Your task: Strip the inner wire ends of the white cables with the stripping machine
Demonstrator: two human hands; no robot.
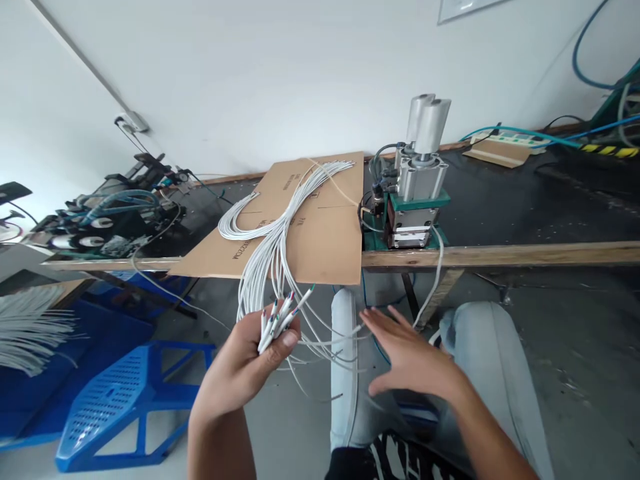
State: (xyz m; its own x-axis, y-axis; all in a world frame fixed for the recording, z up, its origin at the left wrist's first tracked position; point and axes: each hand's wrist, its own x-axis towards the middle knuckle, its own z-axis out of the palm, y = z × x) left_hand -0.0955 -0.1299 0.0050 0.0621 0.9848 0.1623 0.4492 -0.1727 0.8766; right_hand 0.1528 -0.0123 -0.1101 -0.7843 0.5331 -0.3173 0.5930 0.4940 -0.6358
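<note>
My left hand [255,363] is closed round a bunch of white cables [280,319], their cut ends pointing up with coloured wire cores showing. From the fist these cables run up to a long looped bundle [290,220] spread over a flat cardboard sheet [330,247]. Several loose cable ends [345,343] hang to the right of the fist, over my leg. My right hand [407,353] is held beside those loose ends with its fingers apart. Its fingertips are close to one end; whether they touch it I cannot tell.
A pneumatic press [420,180] with two silver cylinders stands on the black bench [525,213], right of the cardboard. More machinery [110,207] with hoses sits at the left. A blue plastic stool [125,393] and another pile of white cables [35,327] are at lower left.
</note>
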